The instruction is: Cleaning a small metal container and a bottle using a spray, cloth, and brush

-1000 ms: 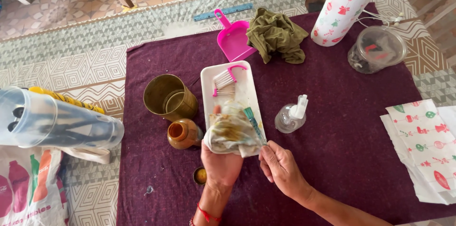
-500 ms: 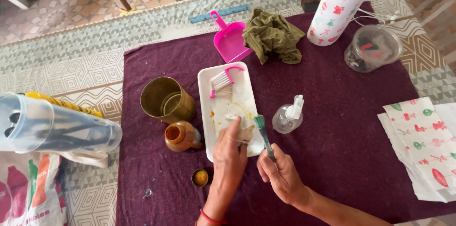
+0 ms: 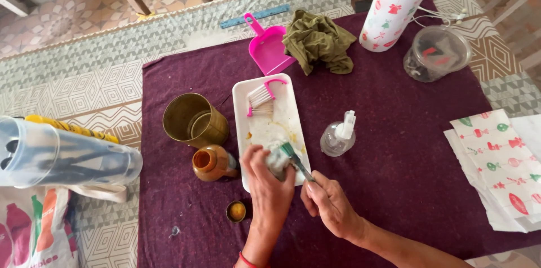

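So, cleaning looks to be mid-way, judging from the white tray [image 3: 269, 127]: yellow-orange smears are seen on its middle and lower part, while the top end looks mostly wiped. A pink comb-like brush [image 3: 262, 98] is left lying on that top end, untouched by either hand.

The left hand [image 3: 269, 180] is closed around a small grey-white object [image 3: 278, 161], held just over the tray's lower end; what it is exactly can't be told, since most of it is hidden by the fingers. The right hand [image 3: 329, 203] is pinched on the handle of a green brush [image 3: 294, 158], with the bristles pressed against the held object. So the scrubbing is probably not finished, and the stains on the tray are yet to be dealt with.

Containers, as far as can be seen:
- a brass pot [image 3: 194, 120] stands left of the tray, looking empty inside
- a brown jar [image 3: 209, 164] sits just below it, open, contents too dark to tell
- a small round lid [image 3: 236, 210] holding yellow powder or paste is set near the left wrist
- a clear spray bottle [image 3: 338, 137] stands right of the tray, seemingly nearly empty
- a clear tub [image 3: 437, 54] with dark odds and ends is parked near the paper roll [image 3: 399, 3]

Everything is laid out on a purple cloth [image 3: 394, 178] over the floor rather than a counter.
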